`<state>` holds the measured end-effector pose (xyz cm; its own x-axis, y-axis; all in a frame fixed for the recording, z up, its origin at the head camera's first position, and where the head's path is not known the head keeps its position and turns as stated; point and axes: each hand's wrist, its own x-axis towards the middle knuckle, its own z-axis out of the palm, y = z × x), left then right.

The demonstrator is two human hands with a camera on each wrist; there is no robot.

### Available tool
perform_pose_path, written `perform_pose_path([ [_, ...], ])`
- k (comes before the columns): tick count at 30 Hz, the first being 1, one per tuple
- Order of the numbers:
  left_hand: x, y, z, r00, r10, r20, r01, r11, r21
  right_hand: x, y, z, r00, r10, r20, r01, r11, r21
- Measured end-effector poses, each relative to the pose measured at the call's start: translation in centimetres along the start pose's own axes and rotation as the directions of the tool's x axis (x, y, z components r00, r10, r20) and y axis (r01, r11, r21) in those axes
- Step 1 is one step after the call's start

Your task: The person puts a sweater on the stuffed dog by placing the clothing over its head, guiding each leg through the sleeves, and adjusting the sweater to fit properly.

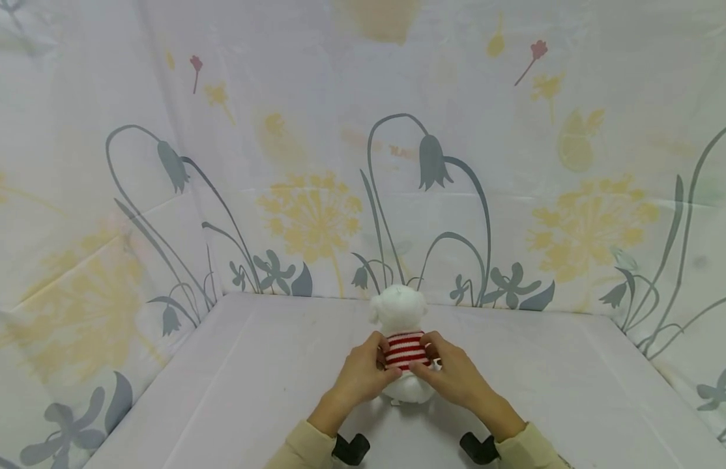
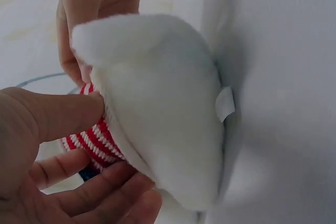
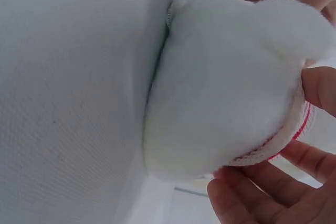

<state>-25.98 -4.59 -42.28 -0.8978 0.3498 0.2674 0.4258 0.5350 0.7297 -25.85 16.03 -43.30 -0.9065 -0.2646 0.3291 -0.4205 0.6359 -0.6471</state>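
A white plush toy (image 1: 400, 309) sits upright on the white table, its back toward me in the head view. It wears a red-and-white striped knitted sweater (image 1: 406, 352). My left hand (image 1: 361, 370) holds the sweater on the left side, its thumb on the lower hem and its fingers around the side. On the opposite side my right hand (image 1: 457, 372) grips it the same way. In the left wrist view a small white tag (image 2: 225, 104) sticks out near the toy's base. The toy's front is hidden in the head view.
The table (image 1: 269, 365) is covered with a white cloth. Behind it hangs a white curtain (image 1: 316, 150) printed with grey and yellow flowers, which also runs along both sides. A black wrist piece (image 1: 351, 449) shows at the left sleeve, another (image 1: 479, 448) at the right.
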Motion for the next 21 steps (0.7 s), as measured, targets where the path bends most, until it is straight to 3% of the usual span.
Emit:
perform_pose_path([
  [9, -0.3, 1.6, 1.0, 0.996, 0.068, 0.049, -0.066, 0.997, -0.045, 0.4, 1.0, -1.4, 0.995, -0.096, -0.032, 0.096, 0.995, 0.006],
  [11, -0.2, 1.5, 0.9, 0.996, 0.088, 0.012, -0.087, 0.996, -0.032, 0.4, 1.2, -1.5, 0.992, -0.11, -0.057, 0.11, 0.994, 0.001],
  [13, -0.1, 1.3, 0.7, 0.991, 0.107, -0.077, -0.108, 0.994, -0.013, 0.4, 1.0, -1.3, 0.99, -0.111, -0.087, 0.11, 0.994, -0.009],
  [15, 0.2, 1.0, 0.4, 0.968, 0.134, -0.214, -0.133, 0.991, 0.02, 0.4, 0.8, -0.9, 0.987, -0.104, -0.121, 0.1, 0.994, -0.038],
  [18, 0.6, 0.6, -0.1, 0.899, 0.168, -0.405, -0.152, 0.986, 0.072, 0.2, 0.1, -0.4, 0.984, -0.083, -0.155, 0.064, 0.99, -0.127],
  [19, 0.7, 0.4, -0.3, 0.877, 0.173, -0.448, -0.15, 0.985, 0.086, 0.1, -0.2, -0.2, 0.984, -0.073, -0.162, 0.046, 0.985, -0.165],
  [21, 0.9, 0.1, -0.5, 0.858, 0.165, -0.486, -0.14, 0.986, 0.086, 0.0, -0.5, 0.3, 0.985, -0.051, -0.165, 0.011, 0.971, -0.237],
])
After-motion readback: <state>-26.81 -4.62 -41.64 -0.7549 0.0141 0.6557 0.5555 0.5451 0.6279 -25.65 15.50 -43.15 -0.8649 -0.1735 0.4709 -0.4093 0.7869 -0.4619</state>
